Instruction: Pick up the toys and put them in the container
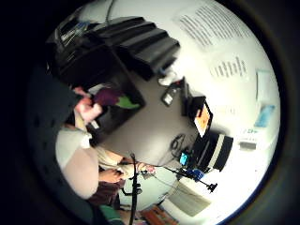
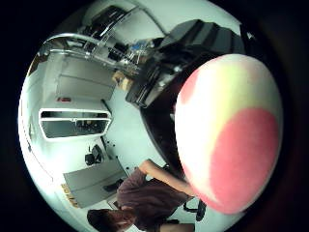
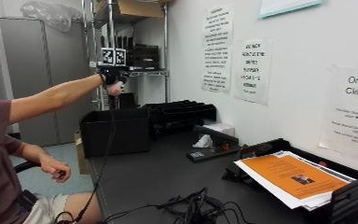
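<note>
High above the black container (image 3: 117, 131), the gloved right hand (image 3: 113, 77) has its grip wrapped round a red, white and yellow toy ball (image 2: 229, 133), arm stretched out level. Down in the container lies a purple and green toy (image 1: 114, 99). The container sits at the worktop's (image 3: 154, 177) far end, beside stacked black trays (image 3: 182, 114).

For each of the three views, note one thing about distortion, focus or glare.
Little finger side palm view: strong fisheye bending, wall papers washed out by glare. Thumb side palm view: the red, yellow and white toy looms huge and soft-edged. Outside view: straight lines, even light, right hand slightly blurred above the black container.
</note>
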Demonstrator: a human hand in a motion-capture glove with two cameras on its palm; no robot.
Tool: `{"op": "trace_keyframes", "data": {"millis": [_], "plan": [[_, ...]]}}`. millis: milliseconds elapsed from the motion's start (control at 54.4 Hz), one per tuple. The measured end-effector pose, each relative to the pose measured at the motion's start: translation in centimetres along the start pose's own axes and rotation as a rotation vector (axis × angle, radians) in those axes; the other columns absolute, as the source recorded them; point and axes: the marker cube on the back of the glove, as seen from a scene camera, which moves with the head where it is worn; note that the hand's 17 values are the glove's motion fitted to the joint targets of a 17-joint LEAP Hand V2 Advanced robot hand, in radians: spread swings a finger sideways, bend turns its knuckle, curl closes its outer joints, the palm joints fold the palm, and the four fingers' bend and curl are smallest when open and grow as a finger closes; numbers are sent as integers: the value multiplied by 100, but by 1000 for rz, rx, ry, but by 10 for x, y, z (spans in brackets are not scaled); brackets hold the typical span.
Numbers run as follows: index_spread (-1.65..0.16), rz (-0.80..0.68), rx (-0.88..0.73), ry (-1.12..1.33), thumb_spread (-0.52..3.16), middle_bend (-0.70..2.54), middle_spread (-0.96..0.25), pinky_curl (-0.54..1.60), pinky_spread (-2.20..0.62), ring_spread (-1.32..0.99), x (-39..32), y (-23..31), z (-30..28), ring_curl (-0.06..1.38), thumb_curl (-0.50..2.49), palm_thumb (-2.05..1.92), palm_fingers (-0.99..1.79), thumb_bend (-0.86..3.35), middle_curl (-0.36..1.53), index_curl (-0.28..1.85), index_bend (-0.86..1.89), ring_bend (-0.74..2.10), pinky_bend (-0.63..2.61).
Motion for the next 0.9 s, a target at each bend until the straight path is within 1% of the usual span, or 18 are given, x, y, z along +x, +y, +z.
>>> {"op": "trace_keyframes", "data": {"millis": [55, 129, 202, 331, 404, 496, 533, 552, 588, 607, 625, 680, 754, 809, 901], "plan": [[-46, -48, -21, 1, 52, 123, -42, 68, -34, -47, -16, -4, 12, 88, 96, 75, 47, 6, 93, 94, 89, 142, 140], [-46, -61, -40, 45, 52, 124, -42, 69, -34, -46, -35, -14, 27, 89, 98, 75, 44, 5, 95, 98, 88, 144, 142], [-46, -107, -64, 103, 52, 123, -42, 70, -34, -46, -50, -21, 42, 88, 99, 75, 42, 4, 97, 101, 87, 146, 144], [-46, -105, -78, 148, 54, 122, -42, 70, -33, -45, -58, -30, 62, 88, 101, 75, 38, 2, 99, 106, 83, 150, 148], [-46, -43, -103, 139, 54, 120, -42, 70, -33, -44, -55, -33, 69, 88, 101, 75, 35, 1, 99, 108, 80, 151, 149], [-42, 45, -239, 137, 67, 106, -42, 69, -30, -42, -48, -32, 79, 87, 98, 67, 10, -3, 95, 104, 59, 154, 148], [-41, 44, -279, 114, 81, 101, -41, 68, -29, -40, -47, -32, 83, 85, 93, 55, 0, -7, 93, 102, 54, 149, 147], [-39, 39, -290, 102, 85, 88, -37, 67, -27, -38, -47, -32, 84, 83, 88, 47, -28, -11, 89, 97, 42, 141, 146], [-35, 31, -304, 87, 92, 61, -28, 65, -20, -31, -45, -31, 85, 78, 82, 35, -62, -12, 80, 90, 26, 121, 149], [-34, 32, -310, 84, 94, 53, -23, 64, -17, -27, -44, -30, 84, 75, 79, 30, -73, -12, 77, 86, 20, 109, 148], [-33, 36, -313, 81, 96, 45, -19, 62, -14, -24, -42, -28, 83, 73, 76, 25, -77, -12, 74, 83, 15, 99, 146], [-29, 60, -289, 58, 101, 28, -10, 58, -8, -16, -37, -25, 78, 66, 70, 18, -73, -9, 67, 73, 7, 76, 138], [-25, 56, -238, 29, 106, 14, -2, 54, -2, -9, -35, -24, 71, 58, 64, 12, -61, -6, 59, 62, 1, 56, 128], [-23, 30, -216, 14, 109, 9, 2, 51, 1, -5, -36, -22, 68, 53, 60, 9, -55, -4, 54, 55, 0, 47, 122], [-21, 11, -186, -3, 112, 7, 5, 46, 4, -1, -36, -18, 64, 49, 55, 7, -49, -3, 47, 46, 2, 38, 109]]}}
